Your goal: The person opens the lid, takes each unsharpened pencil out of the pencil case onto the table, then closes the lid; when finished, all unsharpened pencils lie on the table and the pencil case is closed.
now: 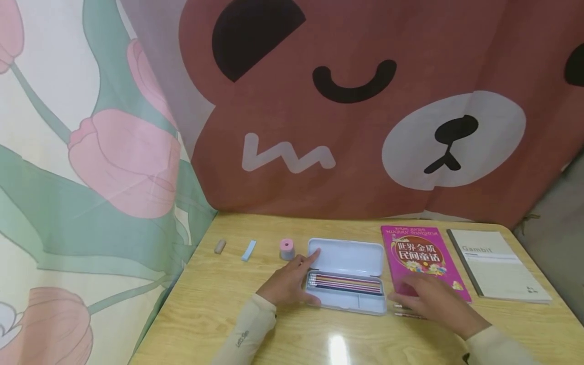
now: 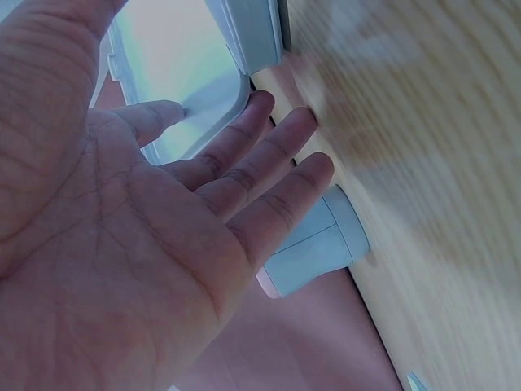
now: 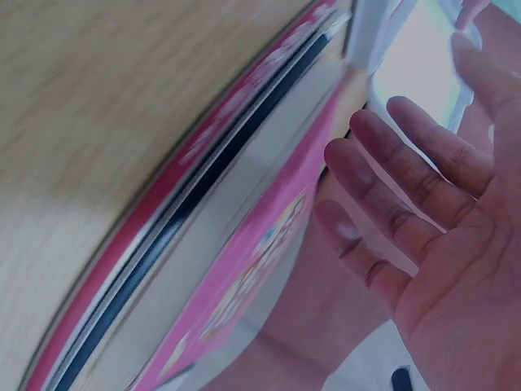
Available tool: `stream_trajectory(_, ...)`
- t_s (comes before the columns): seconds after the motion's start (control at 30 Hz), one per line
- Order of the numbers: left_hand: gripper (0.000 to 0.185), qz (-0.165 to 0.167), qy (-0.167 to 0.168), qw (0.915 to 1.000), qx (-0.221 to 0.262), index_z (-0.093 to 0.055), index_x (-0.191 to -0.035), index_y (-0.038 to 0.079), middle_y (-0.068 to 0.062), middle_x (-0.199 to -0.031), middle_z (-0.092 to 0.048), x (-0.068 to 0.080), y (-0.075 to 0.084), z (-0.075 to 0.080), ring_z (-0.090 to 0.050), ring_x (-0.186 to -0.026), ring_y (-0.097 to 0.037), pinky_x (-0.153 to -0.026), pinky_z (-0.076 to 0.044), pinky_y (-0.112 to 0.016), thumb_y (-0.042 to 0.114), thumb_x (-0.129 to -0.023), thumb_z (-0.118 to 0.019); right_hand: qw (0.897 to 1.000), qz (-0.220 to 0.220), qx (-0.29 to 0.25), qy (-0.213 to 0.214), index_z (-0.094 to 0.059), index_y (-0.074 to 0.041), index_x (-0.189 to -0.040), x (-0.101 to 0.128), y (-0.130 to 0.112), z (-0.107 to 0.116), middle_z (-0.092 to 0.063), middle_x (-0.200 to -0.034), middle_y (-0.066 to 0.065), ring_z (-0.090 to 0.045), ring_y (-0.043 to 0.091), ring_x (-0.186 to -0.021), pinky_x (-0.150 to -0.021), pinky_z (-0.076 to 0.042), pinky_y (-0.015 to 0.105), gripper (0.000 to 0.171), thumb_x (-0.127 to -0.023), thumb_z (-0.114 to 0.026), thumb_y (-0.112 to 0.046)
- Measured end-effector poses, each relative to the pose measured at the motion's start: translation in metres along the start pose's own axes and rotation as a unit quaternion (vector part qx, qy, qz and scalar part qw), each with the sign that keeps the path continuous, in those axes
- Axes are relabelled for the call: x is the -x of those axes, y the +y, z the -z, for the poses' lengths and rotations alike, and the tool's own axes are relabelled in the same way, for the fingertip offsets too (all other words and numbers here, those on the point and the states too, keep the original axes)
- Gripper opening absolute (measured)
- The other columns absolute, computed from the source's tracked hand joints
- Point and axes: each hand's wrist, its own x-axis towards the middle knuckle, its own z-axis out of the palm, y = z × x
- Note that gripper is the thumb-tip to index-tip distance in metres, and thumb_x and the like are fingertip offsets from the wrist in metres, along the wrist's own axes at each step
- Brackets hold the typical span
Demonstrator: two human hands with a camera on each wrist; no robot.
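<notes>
The left hand (image 1: 287, 284) lies flat with straight fingers against the left end of an open pencil case (image 1: 348, 276), forefinger touching the lid; it grips nothing. Coloured pencils (image 1: 345, 284) lie in the tray just right of it. Beyond its fingertips stands a pink sharpener (image 1: 287, 249); further left lie a blue eraser (image 1: 248, 250) and a brown one (image 1: 220, 246). The right hand (image 1: 433, 299), fingers relaxed and open, hovers over the near corner of a pink book (image 1: 417, 256) printed "世界金质民间童话". To its right lies a notebook (image 1: 497, 264) marked "Gambit".
</notes>
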Motion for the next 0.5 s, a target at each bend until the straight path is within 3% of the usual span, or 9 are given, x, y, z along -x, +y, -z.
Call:
stream_trajectory(0.13, 0.133, -0.001, 0.0, 1.0, -0.006, -0.019, -0.179, 0.026, -0.007, -0.146, -0.058, -0.001, 0.0, 0.0, -0.056, -0.112, -0.012, -0.105, -0.054, -0.034, 0.057, -0.077, -0.098, 1.0, -0.006, -0.025, -0.012, -0.078, -0.022, -0.125, -0.018, -0.016, -0.005, -0.069, -0.1, -0.017, -0.062, 0.004, -0.089, -0.077, -0.057, 0.03, 0.058, -0.097, -0.072, -0.072)
stream_trajectory(0.23, 0.133, -0.003, 0.0, 1.0, -0.009, -0.019, -0.179, 0.027, -0.007, -0.146, -0.058, 0.0, 0.001, 0.0, -0.056, -0.112, -0.012, -0.104, -0.055, -0.034, 0.058, -0.076, -0.098, 1.0, 0.006, -0.022, -0.011, -0.079, -0.023, -0.123, -0.032, -0.027, -0.011, -0.07, -0.101, -0.016, -0.064, 0.005, -0.091, -0.082, -0.059, 0.034, 0.057, -0.097, -0.069, -0.074)
stream_trajectory(0.37, 0.133, -0.003, -0.001, 0.9999, -0.012, -0.018, -0.179, 0.027, -0.007, -0.147, -0.058, -0.001, 0.0, 0.0, -0.057, -0.112, -0.012, -0.103, -0.055, -0.034, 0.059, -0.076, -0.097, 0.999, 0.04, -0.014, -0.008, -0.081, -0.023, -0.116, -0.049, -0.043, -0.021, -0.074, -0.108, -0.014, -0.07, 0.009, -0.101, -0.094, -0.062, 0.043, 0.041, -0.101, -0.074, -0.061)
stream_trajectory(0.5, 0.133, -0.004, 0.002, 0.9998, -0.018, -0.018, -0.179, 0.028, -0.006, -0.147, -0.058, -0.002, -0.001, -0.002, -0.057, -0.113, -0.012, -0.105, -0.055, -0.034, 0.06, -0.077, -0.096, 0.996, 0.091, -0.005, -0.007, -0.082, -0.022, -0.107, -0.064, -0.057, -0.035, -0.072, -0.097, -0.016, -0.069, 0.007, -0.093, -0.088, -0.062, 0.039, 0.02, -0.102, -0.08, -0.041)
